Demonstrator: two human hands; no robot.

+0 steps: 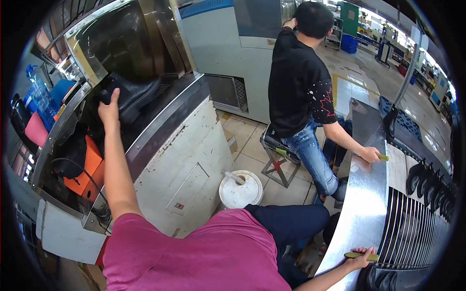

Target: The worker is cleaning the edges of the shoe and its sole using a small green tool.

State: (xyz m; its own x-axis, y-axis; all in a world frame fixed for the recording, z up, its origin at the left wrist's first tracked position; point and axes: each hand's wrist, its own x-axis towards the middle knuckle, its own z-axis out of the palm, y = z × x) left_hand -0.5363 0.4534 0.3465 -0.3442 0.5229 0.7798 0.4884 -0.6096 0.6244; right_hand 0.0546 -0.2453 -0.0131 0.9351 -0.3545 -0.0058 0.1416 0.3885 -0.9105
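Observation:
At the left, my left hand [110,107] is closed on one end of a black leather shoe [136,99], at the opening of a metal-framed machine [165,127]. Some of the shoe lies in the dark interior, and its far end is hard to make out. My right hand [363,260], far to the right, grips an olive-green handle [354,255] of a slim tool whose kind I cannot make out. It is just above the edge of the shiny metal counter [361,213], beside the wire conveyor [410,228].
A co-worker [301,82] sits on a stool [280,162] ahead, one hand holding a similar green handle [383,157]. Black shoes [429,186] line the conveyor at right. A white lidded bucket [241,191] stands on the floor. An orange box [88,169] is below my left arm.

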